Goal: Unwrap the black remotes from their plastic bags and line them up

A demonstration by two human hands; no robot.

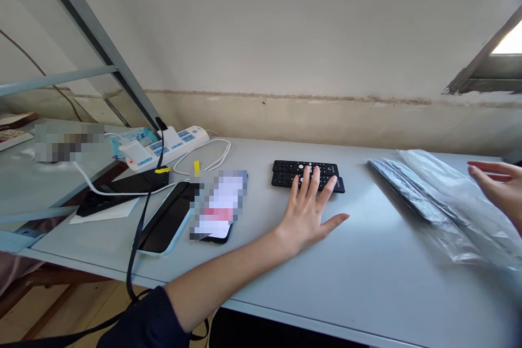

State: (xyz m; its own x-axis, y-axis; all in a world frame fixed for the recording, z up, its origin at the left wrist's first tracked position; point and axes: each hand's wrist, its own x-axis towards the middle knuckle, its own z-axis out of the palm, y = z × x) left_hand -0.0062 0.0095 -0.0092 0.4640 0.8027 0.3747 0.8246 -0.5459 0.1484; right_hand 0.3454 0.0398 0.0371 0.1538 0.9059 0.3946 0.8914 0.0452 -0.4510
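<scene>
Two black remote controls lie lengthwise side by side on the desk, the far one (283,166) against the near one (281,178). My left hand (308,215) is spread flat, its fingertips resting on the remotes and its thumb pointing right. At the right edge, my right hand (499,187) is partly cut off by the frame. Its visible fingers are stretched out with nothing seen in them. Close to it lie dark, long items in clear plastic wrapping (424,196); they look like more remotes, though the film blurs them. Loose clear plastic (452,185) spreads beside these.
On the left of the desk (367,293) lie a phone in a light-blue case (169,217) and a phone with a lit, blurred screen (220,204). Behind them is a white power strip (171,147) with a white cable (224,144). A black strap (141,228) hangs over the front edge.
</scene>
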